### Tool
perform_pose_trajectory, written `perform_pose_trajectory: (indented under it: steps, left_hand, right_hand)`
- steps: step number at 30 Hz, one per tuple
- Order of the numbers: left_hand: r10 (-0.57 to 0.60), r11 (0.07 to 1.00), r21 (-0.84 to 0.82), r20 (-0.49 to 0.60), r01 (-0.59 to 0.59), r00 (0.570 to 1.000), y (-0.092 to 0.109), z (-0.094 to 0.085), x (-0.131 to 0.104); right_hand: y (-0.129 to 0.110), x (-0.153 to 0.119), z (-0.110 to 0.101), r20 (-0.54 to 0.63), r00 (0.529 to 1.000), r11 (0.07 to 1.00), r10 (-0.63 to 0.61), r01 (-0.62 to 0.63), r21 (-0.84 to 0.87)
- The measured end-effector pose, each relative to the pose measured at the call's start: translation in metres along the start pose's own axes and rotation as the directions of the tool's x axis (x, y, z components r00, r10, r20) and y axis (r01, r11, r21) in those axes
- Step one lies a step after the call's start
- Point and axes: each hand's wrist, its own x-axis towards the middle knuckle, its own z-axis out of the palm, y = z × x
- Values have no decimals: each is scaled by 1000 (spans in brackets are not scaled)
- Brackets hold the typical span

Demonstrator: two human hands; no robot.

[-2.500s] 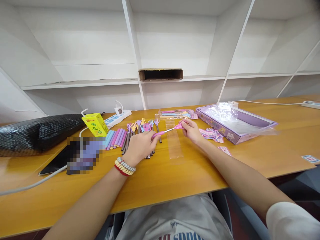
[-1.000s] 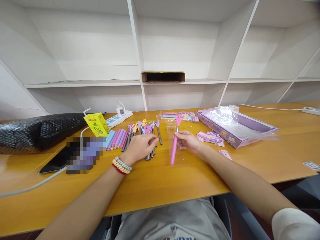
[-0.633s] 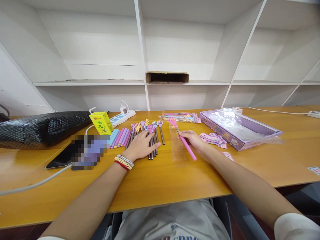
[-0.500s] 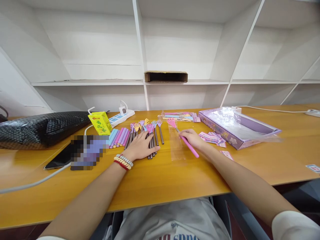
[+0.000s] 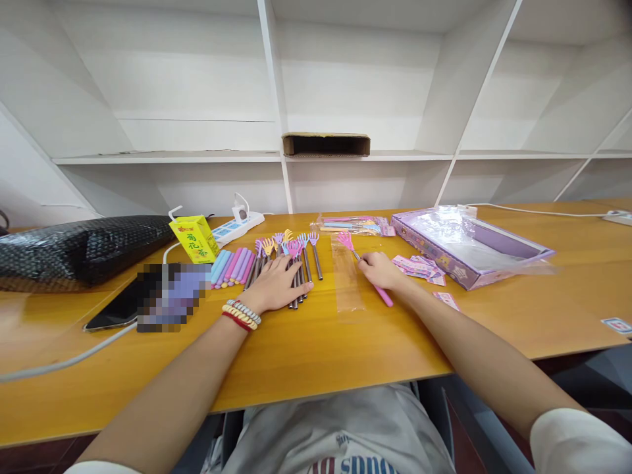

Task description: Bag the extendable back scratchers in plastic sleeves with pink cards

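Observation:
My left hand (image 5: 276, 284) lies with fingers spread over several back scratchers (image 5: 317, 262) with metal shafts and purple, yellow, blue and pink claw heads. Between the fingers of my right hand (image 5: 380, 270) is a pink back scratcher (image 5: 346, 241). Its claw points away to the left, and the end of its pink handle shows below my palm. The claw is over the top of a clear plastic bag (image 5: 349, 299) lying flat on the table; I cannot tell whether it is inside. Left of my left hand, pastel handle tubes (image 5: 232, 266) lie in a row.
Packaged back scratchers (image 5: 353, 225) lie farther back. Pink cards (image 5: 419, 268) sit beside a purple display box (image 5: 469, 253) at right. To the left are a yellow drink carton (image 5: 194, 238), a power strip (image 5: 237, 229), a phone (image 5: 121, 306) and a black wrapped parcel (image 5: 83, 250).
My right hand has shifted slightly and covers more of the pink handle. The claw has moved a little to the right over the bag. My left hand stays on the back scratchers.

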Motion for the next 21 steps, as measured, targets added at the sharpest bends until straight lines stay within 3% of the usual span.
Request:
perform_pose_trajectory:
  steps: [10, 17, 21]
  left_hand:
    - [18, 1000, -3, -56, -19, 998, 1, 2, 0]
    - [-35, 999, -15, -188, 33, 982, 4, -8, 2]
    - [9, 1000, -17, -224, -13, 975, 4, -8, 3]
  right_hand:
    - [0, -1, 2, 30, 999, 999, -41, 41, -21]
    - [2, -1, 3, 52, 997, 997, -64, 66, -33]
    - [3, 0, 3, 61, 996, 997, -62, 64, -35]
